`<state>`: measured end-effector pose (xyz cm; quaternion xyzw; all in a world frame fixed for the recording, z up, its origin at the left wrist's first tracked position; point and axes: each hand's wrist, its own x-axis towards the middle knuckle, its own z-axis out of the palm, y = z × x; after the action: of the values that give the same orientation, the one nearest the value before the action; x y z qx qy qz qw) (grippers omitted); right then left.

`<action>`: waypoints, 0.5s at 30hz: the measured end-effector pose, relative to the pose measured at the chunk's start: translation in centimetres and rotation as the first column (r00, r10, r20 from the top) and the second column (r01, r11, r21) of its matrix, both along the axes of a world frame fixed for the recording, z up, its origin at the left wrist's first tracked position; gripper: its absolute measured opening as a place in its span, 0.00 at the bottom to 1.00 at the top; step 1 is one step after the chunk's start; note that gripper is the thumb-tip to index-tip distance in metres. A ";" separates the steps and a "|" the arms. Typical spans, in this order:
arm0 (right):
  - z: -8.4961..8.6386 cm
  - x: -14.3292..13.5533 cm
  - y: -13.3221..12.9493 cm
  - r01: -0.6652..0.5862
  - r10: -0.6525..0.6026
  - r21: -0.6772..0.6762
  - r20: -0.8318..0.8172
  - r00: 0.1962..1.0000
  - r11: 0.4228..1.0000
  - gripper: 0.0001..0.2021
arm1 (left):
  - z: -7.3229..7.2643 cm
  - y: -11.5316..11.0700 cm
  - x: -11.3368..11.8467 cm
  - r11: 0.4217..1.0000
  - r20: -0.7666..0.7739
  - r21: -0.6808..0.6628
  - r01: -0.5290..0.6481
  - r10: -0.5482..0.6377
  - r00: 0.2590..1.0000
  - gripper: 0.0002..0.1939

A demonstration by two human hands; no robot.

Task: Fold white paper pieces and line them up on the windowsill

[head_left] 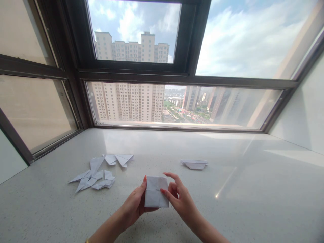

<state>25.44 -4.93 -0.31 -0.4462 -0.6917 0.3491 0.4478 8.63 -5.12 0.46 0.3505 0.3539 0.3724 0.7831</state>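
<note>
A folded white paper square is held up over the pale speckled sill, with creases meeting near its middle. My left hand grips its left side, thumb along the edge and fingers underneath. At the square's right side is my right hand, its thumb tip on the paper near the centre and its index finger bent at the upper right corner. Several folded white paper pieces lie in a group to the left. Another folded paper, boat-like in shape, rests on the sill to the right.
The speckled white sill stretches below a dark-framed window. Side walls and frames bound it left and right. Outside the glass are tall buildings and a cloudy sky. A bright reflection streaks the sill at the right.
</note>
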 end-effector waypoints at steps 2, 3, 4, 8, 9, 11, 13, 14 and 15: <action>0.0 0.0 0.0 -0.001 0.001 0.001 0.003 1.000 1.000 0.20 | 0.1 0.0 0.0 1.000 -0.001 0.007 0.000 0.000 1.000 0.28; 0.1 0.0 0.0 0.001 -0.001 0.000 0.005 1.000 1.000 0.20 | 0.1 0.0 0.0 1.000 0.002 0.008 0.003 -0.003 1.000 0.28; 0.1 0.0 0.0 0.004 -0.004 -0.003 0.007 1.000 1.000 0.20 | 0.2 0.0 0.0 1.000 0.008 0.008 0.008 -0.008 1.000 0.29; 0.2 0.0 0.0 0.004 -0.003 -0.015 0.003 1.000 1.000 0.20 | 0.2 0.1 0.1 0.999 0.004 0.040 0.025 -0.025 1.000 0.28; 0.1 0.0 0.0 -0.001 0.001 -0.014 0.002 1.000 1.000 0.20 | 0.1 0.1 0.2 0.998 -0.019 0.059 0.025 -0.024 1.000 0.25; 0.0 0.0 0.0 -0.008 0.008 -0.012 0.008 1.000 1.000 0.20 | 0.0 0.0 0.3 0.995 -0.068 0.098 0.019 -0.013 0.998 0.20; -0.1 0.0 0.0 0.003 -0.003 -0.006 0.004 1.000 1.000 0.21 | 0.0 0.0 0.4 0.992 -0.094 0.128 0.007 0.005 0.996 0.18; -0.1 0.0 0.0 0.018 -0.018 -0.004 -0.008 1.000 1.000 0.21 | 0.0 -0.1 0.4 0.990 -0.095 0.138 0.000 0.014 0.995 0.19; -0.2 0.0 0.1 0.038 -0.038 -0.005 -0.028 0.999 0.999 0.22 | 0.1 -0.1 0.5 0.989 -0.094 0.145 -0.005 0.019 0.995 0.19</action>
<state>25.47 -4.81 -0.46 -0.4554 -0.6759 0.3483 0.4630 9.09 -5.22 0.51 0.4215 0.3650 0.3846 0.7357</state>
